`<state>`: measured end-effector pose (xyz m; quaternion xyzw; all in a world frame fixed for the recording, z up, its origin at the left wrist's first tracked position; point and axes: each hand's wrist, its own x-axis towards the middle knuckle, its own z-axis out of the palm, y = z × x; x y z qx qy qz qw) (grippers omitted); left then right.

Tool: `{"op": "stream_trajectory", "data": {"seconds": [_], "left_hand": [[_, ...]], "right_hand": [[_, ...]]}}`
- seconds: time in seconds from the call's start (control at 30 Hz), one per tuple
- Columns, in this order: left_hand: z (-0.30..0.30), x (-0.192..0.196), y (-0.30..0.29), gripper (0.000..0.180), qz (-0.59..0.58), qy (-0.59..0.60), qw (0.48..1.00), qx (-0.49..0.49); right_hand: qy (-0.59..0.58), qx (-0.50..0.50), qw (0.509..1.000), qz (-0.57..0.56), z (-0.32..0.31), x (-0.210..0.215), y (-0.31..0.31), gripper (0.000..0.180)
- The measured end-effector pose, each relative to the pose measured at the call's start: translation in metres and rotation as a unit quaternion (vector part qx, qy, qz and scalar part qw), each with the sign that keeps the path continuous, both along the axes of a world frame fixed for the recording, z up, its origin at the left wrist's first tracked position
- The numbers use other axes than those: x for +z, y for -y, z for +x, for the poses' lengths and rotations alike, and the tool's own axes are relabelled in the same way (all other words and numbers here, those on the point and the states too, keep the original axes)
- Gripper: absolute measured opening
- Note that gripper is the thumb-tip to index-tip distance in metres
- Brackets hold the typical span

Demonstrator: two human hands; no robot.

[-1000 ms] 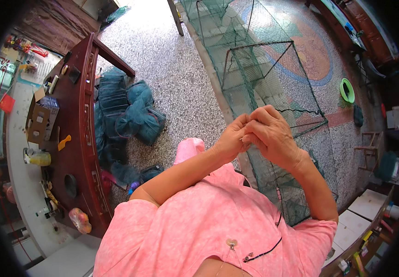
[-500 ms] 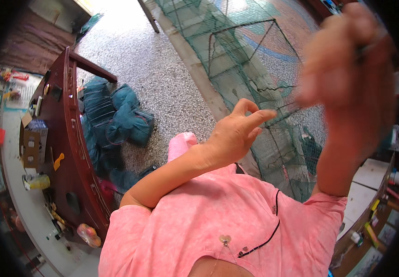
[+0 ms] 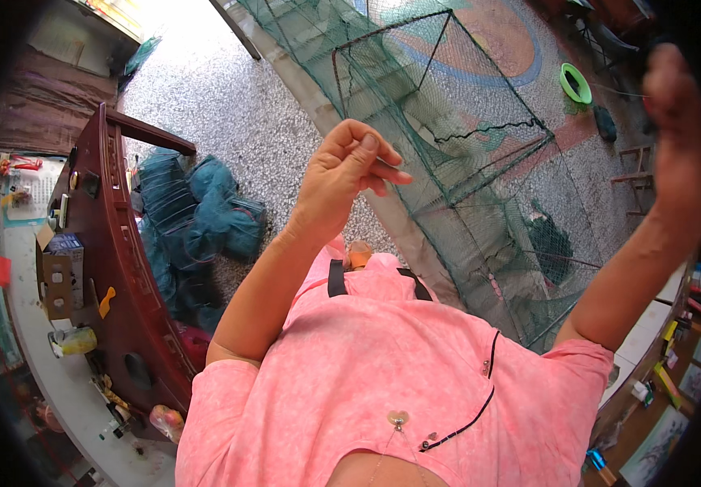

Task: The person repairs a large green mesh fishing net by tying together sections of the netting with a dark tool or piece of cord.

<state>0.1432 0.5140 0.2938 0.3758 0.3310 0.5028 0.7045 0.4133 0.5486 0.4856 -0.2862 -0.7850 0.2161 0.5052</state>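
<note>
head-worn fisheye, looking steeply down, close

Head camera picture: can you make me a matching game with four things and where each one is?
Things:
1. left hand
2. right hand
3. green ring
4. heap of dark green netting

Places:
A. lying on the floor beside the dark wooden bench
B. raised at the far right edge of the picture
C. on the patterned floor, top right
D. fingers pinched together, in the middle, in front of the net cage

Pairs: 1-D, 2-B, 3-C, 4-A
</note>
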Motion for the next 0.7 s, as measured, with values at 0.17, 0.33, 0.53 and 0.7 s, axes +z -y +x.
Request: {"op": "stream_trajectory", "data": {"seconds": [0.17,0.33,0.53,0.7], "left_hand": [[-0.007,-0.011,-0.005,0.016,-0.048,0.032,0.998,-0.005],[0.003,-0.014,0.002,0.014,-0.068,0.016,0.997,-0.012],[0.007,-0.02,0.007,0.014,-0.081,-0.004,0.997,-0.016],[0.008,-0.02,0.009,0.015,-0.082,-0.004,0.996,-0.015]], "right_hand": [[0.294,0.088,0.951,-0.021,-0.041,-0.089,-0.007,0.005],[0.333,0.045,0.939,-0.077,-0.036,-0.14,-0.014,0.006],[0.324,0.055,0.941,-0.081,-0.039,-0.15,-0.018,0.005],[0.293,0.071,0.949,-0.091,-0.041,-0.155,-0.018,0.006]]}}
